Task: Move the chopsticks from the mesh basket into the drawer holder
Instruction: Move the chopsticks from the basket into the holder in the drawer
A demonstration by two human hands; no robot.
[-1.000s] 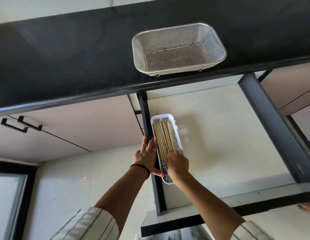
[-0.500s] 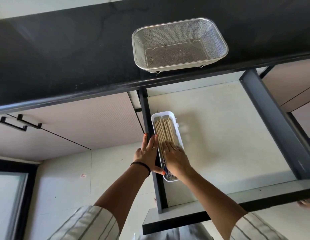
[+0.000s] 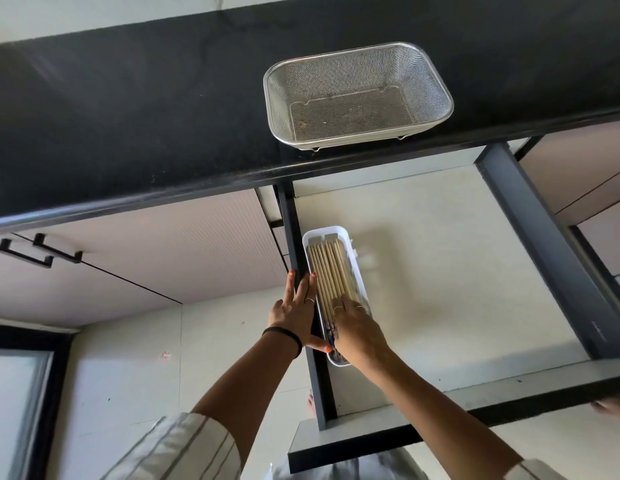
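One bundle of chopsticks (image 3: 327, 271) lies in the single white holder (image 3: 336, 233) against the drawer's left wall (image 3: 294, 230), right hand (image 3: 357, 329) flat on them, left hand (image 3: 296, 315) open on that wall, one mesh basket (image 3: 436, 81) at the worktop (image 3: 128, 116) edge, drawer floor (image 3: 457, 271) bare rightward.

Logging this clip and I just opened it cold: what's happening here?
A person is putting chopsticks away in an open drawer. The chopsticks lie bundled in a white holder along the drawer's left side. The right hand rests flat on them, while the left hand lies open against the drawer's dark side rail beside the holder. The mesh basket on the black counter above looks empty.
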